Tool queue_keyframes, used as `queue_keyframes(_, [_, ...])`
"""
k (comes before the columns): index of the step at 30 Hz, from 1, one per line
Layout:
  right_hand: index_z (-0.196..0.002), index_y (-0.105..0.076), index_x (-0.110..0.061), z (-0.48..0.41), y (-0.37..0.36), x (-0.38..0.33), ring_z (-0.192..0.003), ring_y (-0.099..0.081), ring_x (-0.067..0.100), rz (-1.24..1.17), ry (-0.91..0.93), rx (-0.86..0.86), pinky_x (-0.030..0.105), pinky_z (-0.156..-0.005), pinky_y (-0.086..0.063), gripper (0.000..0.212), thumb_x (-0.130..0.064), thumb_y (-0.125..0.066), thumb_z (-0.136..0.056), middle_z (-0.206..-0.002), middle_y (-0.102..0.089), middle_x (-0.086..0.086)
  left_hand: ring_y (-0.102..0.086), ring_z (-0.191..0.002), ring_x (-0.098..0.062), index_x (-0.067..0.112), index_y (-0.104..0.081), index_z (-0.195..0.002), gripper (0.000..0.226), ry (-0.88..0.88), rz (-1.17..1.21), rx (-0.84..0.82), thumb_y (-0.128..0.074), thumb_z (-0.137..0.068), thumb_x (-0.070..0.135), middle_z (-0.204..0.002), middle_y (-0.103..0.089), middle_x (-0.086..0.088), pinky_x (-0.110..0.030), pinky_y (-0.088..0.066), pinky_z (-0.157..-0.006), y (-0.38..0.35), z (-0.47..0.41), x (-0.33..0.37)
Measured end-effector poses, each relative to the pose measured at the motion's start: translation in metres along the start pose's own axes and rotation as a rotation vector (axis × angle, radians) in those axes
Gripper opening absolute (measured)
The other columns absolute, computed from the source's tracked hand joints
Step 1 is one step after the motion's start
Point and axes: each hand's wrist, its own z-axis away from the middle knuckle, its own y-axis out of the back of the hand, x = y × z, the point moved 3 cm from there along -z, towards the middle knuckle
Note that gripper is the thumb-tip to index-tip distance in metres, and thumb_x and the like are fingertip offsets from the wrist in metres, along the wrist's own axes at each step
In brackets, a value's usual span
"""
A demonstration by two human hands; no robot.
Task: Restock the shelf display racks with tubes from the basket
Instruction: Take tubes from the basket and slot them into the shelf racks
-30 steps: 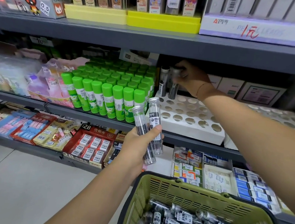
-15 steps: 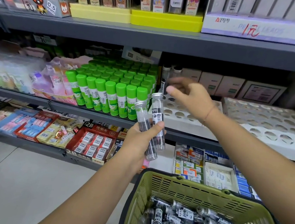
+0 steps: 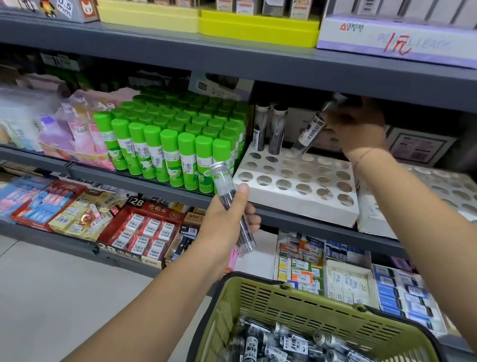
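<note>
A white rack (image 3: 296,197) with round holes sits on the middle shelf. Two clear tubes (image 3: 268,128) with dark contents stand upright in its back left holes. My right hand (image 3: 354,124) holds a third tube (image 3: 311,129) tilted, its lower end at a back-row hole beside them. My left hand (image 3: 222,222) grips one clear tube (image 3: 233,209) in front of the shelf edge, below the rack. A green basket (image 3: 301,304) at the bottom holds several more tubes (image 3: 297,356).
Green-capped glue sticks (image 3: 171,143) stand tightly packed left of the rack. A second holed white rack (image 3: 460,197) lies to the right. The shelf above (image 3: 242,60) hangs low over the tubes. Boxed stationery fills the lower shelf (image 3: 146,230).
My right hand took one of the two tubes from my left hand and carried it up to the rack's back row. My left hand now holds a single tube.
</note>
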Motion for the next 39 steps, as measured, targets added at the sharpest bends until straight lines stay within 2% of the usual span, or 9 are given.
queue_keyframes(2, [-0.108,-0.053,-0.012,-0.004,-0.008,0.005,-0.081,-0.057,0.005,0.051,0.047,-0.029,0.002,-0.067,-0.041,0.025,-0.009,-0.064,-0.086,-0.086,-0.059,-0.003,-0.055,-0.052,-0.009,0.012,-0.046,-0.094,0.03,0.0,-0.015,0.005,-0.051,-0.095,0.042,-0.067,-0.052,0.0,-0.026,-0.048,-0.053,0.0,-0.001,-0.002])
queue_keyframes(4, [-0.124,-0.045,-0.008,-0.008,-0.015,0.008,-0.085,-0.06,0.015,0.008,0.056,-0.051,0.02,-0.077,-0.049,0.043,-0.007,-0.063,-0.086,-0.097,-0.06,0.006,-0.052,-0.052,-0.009,0.015,-0.045,-0.096,0.031,0.017,-0.01,0.009,-0.049,-0.095,0.045,-0.065,-0.05,0.002,-0.026,-0.045,-0.052,0.0,-0.002,-0.002])
queue_keyframes(9, [-0.124,-0.047,-0.01,-0.013,-0.029,0.008,-0.091,-0.063,0.023,0.105,0.149,-0.108,0.046,-0.09,-0.051,0.048,-0.014,-0.066,-0.08,-0.098,-0.059,0.0,-0.056,-0.057,-0.013,0.013,-0.046,-0.107,0.034,0.065,0.018,0.042,-0.046,-0.097,0.046,-0.064,-0.057,0.001,-0.029,-0.045,-0.056,0.0,-0.004,-0.004])
queue_keyframes(15, [-0.122,-0.051,-0.013,-0.014,-0.039,0.018,-0.087,-0.057,0.013,0.159,0.184,-0.184,0.037,-0.091,-0.051,0.043,-0.008,-0.067,-0.082,-0.081,-0.05,-0.02,-0.057,-0.076,-0.011,0.014,-0.057,-0.101,0.025,0.025,-0.09,-0.021,-0.048,-0.098,0.037,-0.083,-0.059,0.002,-0.023,-0.047,-0.065,-0.002,0.0,0.0])
queue_keyframes(22, [-0.118,-0.055,-0.017,-0.023,-0.043,0.019,-0.089,-0.061,0.02,0.268,0.173,-0.26,0.043,-0.09,-0.052,0.037,-0.016,-0.068,-0.083,-0.087,-0.055,-0.007,-0.066,-0.103,-0.018,0.017,-0.068,-0.104,0.023,0.004,-0.157,-0.082,-0.06,-0.092,0.035,-0.106,-0.072,-0.002,-0.031,-0.051,-0.089,-0.001,0.005,0.0])
queue_keyframes(28, [-0.131,-0.049,-0.022,-0.008,-0.036,0.009,-0.104,-0.06,0.021,0.356,0.206,-0.216,0.038,-0.096,-0.047,0.051,-0.028,-0.067,-0.084,-0.115,-0.062,0.005,-0.062,-0.095,-0.004,0.034,-0.064,-0.09,0.012,-0.023,-0.081,-0.035,-0.068,-0.087,0.023,-0.099,-0.069,0.011,-0.016,-0.044,-0.075,-0.002,0.007,0.005])
queue_keyframes(32, [-0.119,-0.054,-0.021,0.049,-0.03,-0.014,-0.086,-0.061,0.007,0.012,0.112,-0.274,0.017,-0.081,-0.05,0.037,-0.031,-0.066,-0.086,-0.097,-0.064,-0.005,-0.065,-0.102,-0.011,0.02,-0.067,-0.109,0.027,-0.042,-0.094,-0.033,-0.07,-0.083,0.025,-0.107,-0.071,0.002,-0.023,-0.048,-0.087,-0.003,0.007,0.007])
queue_keyframes(35, [-0.119,-0.055,-0.015,0.098,-0.037,-0.019,-0.084,-0.065,0.008,-0.26,-0.005,-0.579,0.028,-0.082,-0.057,0.032,-0.022,-0.06,-0.089,-0.089,-0.067,-0.003,-0.066,-0.099,-0.012,0.014,-0.067,-0.113,0.03,-0.082,-0.125,-0.05,-0.07,-0.084,0.022,-0.106,-0.072,-0.002,-0.023,-0.049,-0.087,-0.008,0.006,0.007])
queue_keyframes(39, [-0.118,-0.057,-0.003,0.11,-0.033,-0.011,-0.095,-0.067,0.019,-0.384,-0.095,-0.638,0.027,-0.08,-0.057,0.032,-0.012,-0.061,-0.087,-0.105,-0.069,0.013,-0.063,-0.102,-0.011,0.017,-0.067,-0.112,0.026,-0.226,-0.283,-0.098,-0.07,-0.086,0.021,-0.109,-0.07,-0.001,-0.019,-0.047,-0.084,-0.016,0.008,0.009])
